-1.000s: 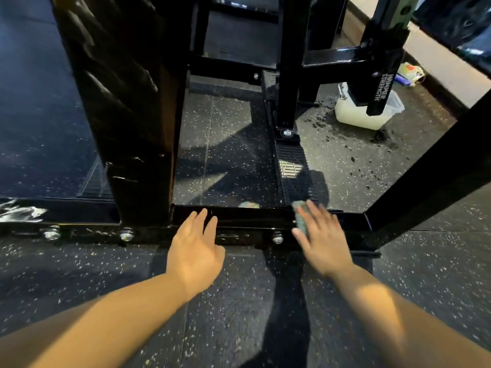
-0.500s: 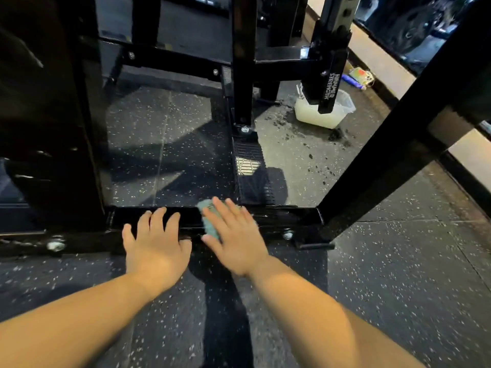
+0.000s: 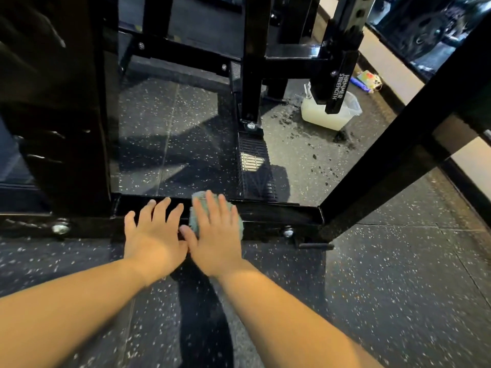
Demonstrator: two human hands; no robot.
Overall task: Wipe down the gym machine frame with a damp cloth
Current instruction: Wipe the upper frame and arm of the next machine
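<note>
Soft, limp teal cloth (image 3: 194, 221) likely handles best palm-pressed: the right hand (image 3: 215, 240), grip apart, flattens it on the rigid black steel frame bar (image 3: 279, 211). The left hand (image 3: 154, 235) rests beside it, grip apart and empty.

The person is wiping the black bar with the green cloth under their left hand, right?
No, the green cloth is under the right hand, pressed flat on the black bar. The left hand rests bare beside it, as the head view shows.

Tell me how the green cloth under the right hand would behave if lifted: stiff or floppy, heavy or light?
Probably floppy: the cloth bunches under the right hand and follows the edge of the frame bar. Likely light, since the flat hand covers most of it. If damp, it may cling slightly to the metal.
</note>
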